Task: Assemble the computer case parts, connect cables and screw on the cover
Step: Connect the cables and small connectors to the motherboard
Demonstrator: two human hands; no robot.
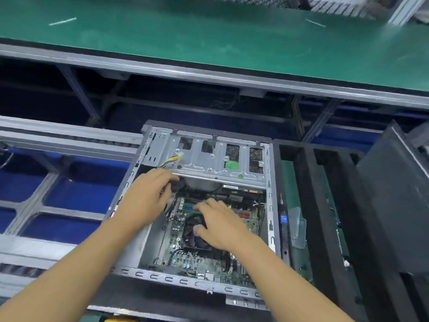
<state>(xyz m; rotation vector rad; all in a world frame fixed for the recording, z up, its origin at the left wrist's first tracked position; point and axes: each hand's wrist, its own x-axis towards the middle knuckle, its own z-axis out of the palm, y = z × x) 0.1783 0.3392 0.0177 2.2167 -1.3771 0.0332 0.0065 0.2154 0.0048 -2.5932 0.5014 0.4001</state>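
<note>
We pinch the black cable [175, 185] in our left hand [148, 198]; motherboard [204, 266] lies just right of it, right hand [220, 225] flat, empty, on CPU fan [192, 239].

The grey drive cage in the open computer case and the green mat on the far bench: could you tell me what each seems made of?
Grey drive cage: bare sheet steel by the look, dull silver, with stamped ribs, punched holes and folded edges. Green mat on the far bench: probably rubber or vinyl, matte with a soft sheen; the blur leaves it open.
</note>
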